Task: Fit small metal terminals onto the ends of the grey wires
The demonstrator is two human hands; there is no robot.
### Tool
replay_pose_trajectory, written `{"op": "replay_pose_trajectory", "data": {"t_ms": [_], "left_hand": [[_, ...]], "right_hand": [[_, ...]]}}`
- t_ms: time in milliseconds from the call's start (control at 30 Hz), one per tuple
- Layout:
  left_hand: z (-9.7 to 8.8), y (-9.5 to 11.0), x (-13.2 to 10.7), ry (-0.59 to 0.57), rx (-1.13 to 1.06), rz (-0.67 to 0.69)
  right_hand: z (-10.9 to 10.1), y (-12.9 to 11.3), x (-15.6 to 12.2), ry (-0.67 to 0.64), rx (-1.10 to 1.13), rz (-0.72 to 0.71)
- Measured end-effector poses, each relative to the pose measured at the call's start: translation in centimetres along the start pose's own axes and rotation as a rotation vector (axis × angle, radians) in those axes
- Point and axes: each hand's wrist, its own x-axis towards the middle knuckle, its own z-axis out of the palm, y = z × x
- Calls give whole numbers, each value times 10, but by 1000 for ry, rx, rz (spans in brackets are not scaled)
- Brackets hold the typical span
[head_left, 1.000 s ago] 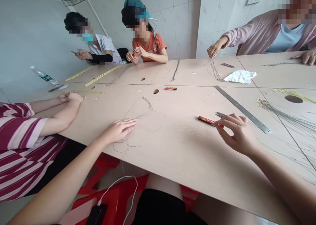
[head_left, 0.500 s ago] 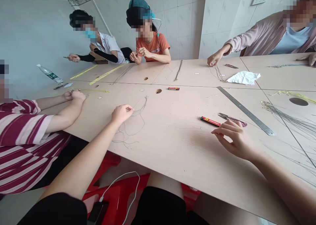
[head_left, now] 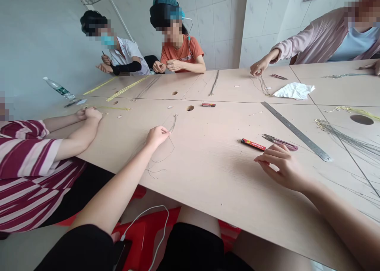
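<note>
From here I see the left hand (head_left: 157, 136) over the tabletop (head_left: 208, 176), its fingers pinched at a strand of thin wire (head_left: 171, 144) that trails loosely below them. The right hand (head_left: 282, 168) rests with fingers curled, gripping nothing, just beside a red packet (head_left: 253, 144) and snips (head_left: 279, 142), near a steel ruler (head_left: 297, 131).

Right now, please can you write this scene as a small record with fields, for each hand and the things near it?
Left hand: fingertips at thin wire strands; cannot tell if gripping
Right hand: fingers curled, nothing visible in it; nearest a red packet
Beside right hand: snips with pink handles, steel ruler
Surface: pale wooden table
Nearby: four other people, one in a striped sleeve
</note>
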Motion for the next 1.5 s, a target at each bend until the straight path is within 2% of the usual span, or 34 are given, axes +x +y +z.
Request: {"op": "replay_pose_trajectory", "data": {"t_ms": [167,333,533,700,1133,1400,1500], "left_hand": [[2,-5,3,22,5,56],[0,-9,4,65,49,43],[0,-15,5,-23,92,104],[2,-12,7,-47,206,150],[-4,-13,7,93,119,167],[-16,-6,11,197,35,96],[-18,-5,14,182,76,46]], "right_hand": [[1,0,0,-7,30,-20],[-1,-1,1,9,34,-32],[0,0,1,-12,49,-49],[0,2,0,-20,49,-59],[1,3,-2,-46,77,-43],[2,5,-4,-67,83,-33],[2,5,-4,-76,90,-24]]}}
